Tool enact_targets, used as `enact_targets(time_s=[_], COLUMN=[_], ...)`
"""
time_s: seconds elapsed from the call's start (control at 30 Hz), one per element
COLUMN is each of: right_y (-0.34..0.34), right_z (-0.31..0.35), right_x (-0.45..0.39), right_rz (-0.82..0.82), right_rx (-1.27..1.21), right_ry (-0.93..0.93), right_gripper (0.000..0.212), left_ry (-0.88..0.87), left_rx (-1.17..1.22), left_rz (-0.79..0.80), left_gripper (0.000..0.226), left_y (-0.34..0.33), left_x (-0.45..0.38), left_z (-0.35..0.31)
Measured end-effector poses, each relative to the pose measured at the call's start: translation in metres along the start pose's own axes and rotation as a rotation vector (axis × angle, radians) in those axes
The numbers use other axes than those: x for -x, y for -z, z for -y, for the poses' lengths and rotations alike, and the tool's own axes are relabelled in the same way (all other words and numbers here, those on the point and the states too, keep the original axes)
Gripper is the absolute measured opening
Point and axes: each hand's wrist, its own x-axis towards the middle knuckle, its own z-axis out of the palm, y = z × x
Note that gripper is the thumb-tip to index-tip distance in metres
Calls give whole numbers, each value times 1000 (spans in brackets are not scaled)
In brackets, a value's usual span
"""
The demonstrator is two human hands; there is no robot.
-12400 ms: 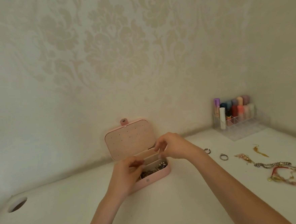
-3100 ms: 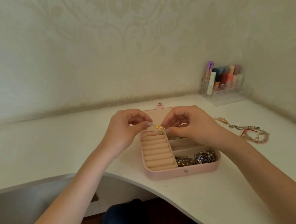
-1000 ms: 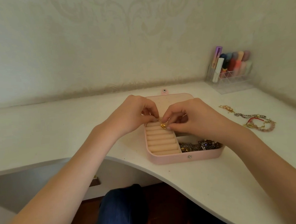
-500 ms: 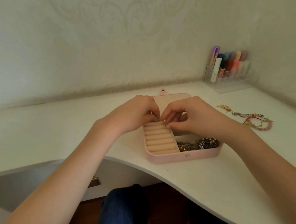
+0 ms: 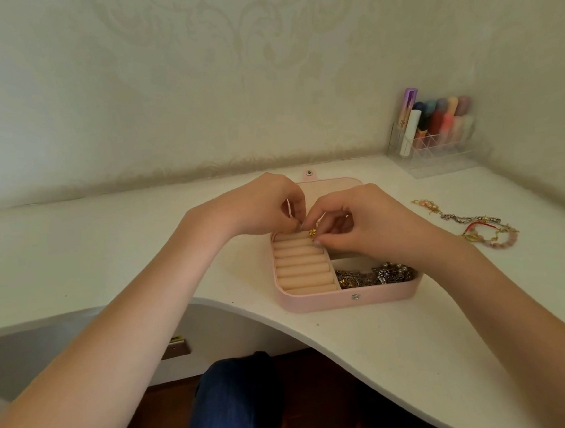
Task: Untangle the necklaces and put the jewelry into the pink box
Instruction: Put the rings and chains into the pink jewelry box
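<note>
The pink box (image 5: 347, 299) lies open on the white desk, its lid flat behind it. Beige ring rolls (image 5: 301, 266) fill its left half, and a pile of chains (image 5: 375, 275) sits in its front right compartment. My left hand (image 5: 260, 208) and my right hand (image 5: 359, 225) meet over the back of the ring rolls. Both pinch a small gold piece (image 5: 312, 233) right at the top roll. A tangle of chain, red cord and pink beads (image 5: 476, 225) lies on the desk to the right of the box.
A clear organiser (image 5: 436, 136) with coloured tubes stands in the back right corner against the wall. The desk's curved front edge (image 5: 248, 311) runs just before the box. My knees in blue jeans (image 5: 234, 404) show below the desk.
Both hands have stayed at the back of the ring rolls with the gold piece. It sits slightly lower, against the top roll.
</note>
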Motion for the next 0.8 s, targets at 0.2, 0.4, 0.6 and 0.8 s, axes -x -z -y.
enact_targets(time_s=[0.2,0.4,0.6,0.8], right_y=[0,-3,13,67], right_z=[-1,0,-6,-50], right_x=[1,0,-1,15], right_rz=[8,37,-192,-531], right_rx=[-29,-12,-48,19], right_ry=[13,31,0,-218], right_gripper=[19,16,10,8], left_ry=[-52,-66,-43,-54], left_rx=[-79,-72,59,112], left_rz=[71,43,13,-105], left_gripper=[12,14,14,17], left_y=[2,-2,2,-1], left_x=[-6,-8,-4,-3], left_z=[0,-4,2,2])
